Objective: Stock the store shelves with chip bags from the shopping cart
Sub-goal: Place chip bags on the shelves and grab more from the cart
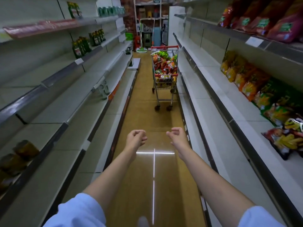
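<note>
A red-trimmed wire shopping cart [165, 82] stands some way down the aisle, close to the right-hand shelving, piled with red, orange and green chip bags [164, 63]. Both my arms reach forward over the floor, well short of the cart. My left hand [136, 138] and my right hand [177, 136] hang with loosely curled fingers and hold nothing. On the right shelves [218, 99], a row of yellow, orange and green chip bags [255, 89] lies on the middle level. Dark red bags [265, 20] fill the level above.
White shelving [68, 102] lines the left side, holding green bottles [82, 46], some jars [18, 159] and a pink tray. The brown floor [147, 112] runs straight to the cart. Cleaning gear and stock racks stand at the aisle's far end [147, 30].
</note>
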The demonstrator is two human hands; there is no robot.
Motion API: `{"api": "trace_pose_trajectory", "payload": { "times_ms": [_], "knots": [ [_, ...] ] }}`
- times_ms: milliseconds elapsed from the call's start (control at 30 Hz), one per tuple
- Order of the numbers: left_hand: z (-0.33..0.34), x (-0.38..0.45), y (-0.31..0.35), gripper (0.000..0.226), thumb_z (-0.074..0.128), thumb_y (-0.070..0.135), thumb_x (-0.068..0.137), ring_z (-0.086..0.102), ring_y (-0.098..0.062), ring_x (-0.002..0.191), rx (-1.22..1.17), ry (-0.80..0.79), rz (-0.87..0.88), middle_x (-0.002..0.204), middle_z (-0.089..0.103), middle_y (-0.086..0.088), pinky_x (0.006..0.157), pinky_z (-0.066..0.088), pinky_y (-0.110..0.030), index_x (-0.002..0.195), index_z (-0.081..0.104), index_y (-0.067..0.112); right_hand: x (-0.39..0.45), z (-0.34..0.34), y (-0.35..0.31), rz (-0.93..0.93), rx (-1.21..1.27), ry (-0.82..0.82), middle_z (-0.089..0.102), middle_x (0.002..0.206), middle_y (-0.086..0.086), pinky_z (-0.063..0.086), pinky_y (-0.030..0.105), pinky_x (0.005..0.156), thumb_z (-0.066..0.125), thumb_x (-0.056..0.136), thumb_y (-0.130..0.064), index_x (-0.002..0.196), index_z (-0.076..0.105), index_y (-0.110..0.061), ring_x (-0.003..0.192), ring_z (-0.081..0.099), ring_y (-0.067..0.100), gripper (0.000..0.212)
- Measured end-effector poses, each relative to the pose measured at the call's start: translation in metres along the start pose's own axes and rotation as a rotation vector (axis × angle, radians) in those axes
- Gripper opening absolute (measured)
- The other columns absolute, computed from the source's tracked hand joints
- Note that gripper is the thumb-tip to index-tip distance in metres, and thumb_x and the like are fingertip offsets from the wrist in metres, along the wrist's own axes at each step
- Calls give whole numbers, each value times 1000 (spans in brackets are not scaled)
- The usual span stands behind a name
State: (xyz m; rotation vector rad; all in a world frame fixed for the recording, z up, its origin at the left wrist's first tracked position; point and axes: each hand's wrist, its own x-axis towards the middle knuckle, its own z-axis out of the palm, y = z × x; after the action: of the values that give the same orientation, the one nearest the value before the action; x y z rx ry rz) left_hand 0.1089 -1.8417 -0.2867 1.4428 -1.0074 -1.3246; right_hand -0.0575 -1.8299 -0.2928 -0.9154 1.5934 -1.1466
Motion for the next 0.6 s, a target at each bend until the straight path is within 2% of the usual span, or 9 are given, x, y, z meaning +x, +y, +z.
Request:
{"api": "trace_pose_trajectory", "payload": {
  "times_ms": [167,300,400,600],
  "knots": [
    [15,122,26,7,54,16,96,63,-16,89,-46,0,19,99,63,-6,76,52,-24,97,59,13,104,14,-32,-27,-36,31,51,119,4,47,41,102,62,93,-16,120,48,-18,112,52,21,31],
    [19,232,70,5,55,18,96,63,-16,91,-108,-2,57,99,64,-6,80,52,-26,95,59,15,208,39,-71,-69,-116,39,52,122,5,47,39,100,62,92,-19,124,47,-18,114,52,21,35],
    [22,312,104,10,55,18,96,64,-16,92,-145,10,77,100,65,-6,79,52,-25,101,59,11,284,59,-100,-105,-187,41,52,124,4,48,39,99,62,93,-24,122,47,-21,114,52,21,33],
    [49,423,138,15,53,16,97,63,-19,97,-108,-20,67,103,63,-7,85,52,-29,108,58,7,399,87,-138,-133,-207,63,51,121,0,48,41,99,64,91,-26,118,43,-27,113,53,19,35]
  ]
}}
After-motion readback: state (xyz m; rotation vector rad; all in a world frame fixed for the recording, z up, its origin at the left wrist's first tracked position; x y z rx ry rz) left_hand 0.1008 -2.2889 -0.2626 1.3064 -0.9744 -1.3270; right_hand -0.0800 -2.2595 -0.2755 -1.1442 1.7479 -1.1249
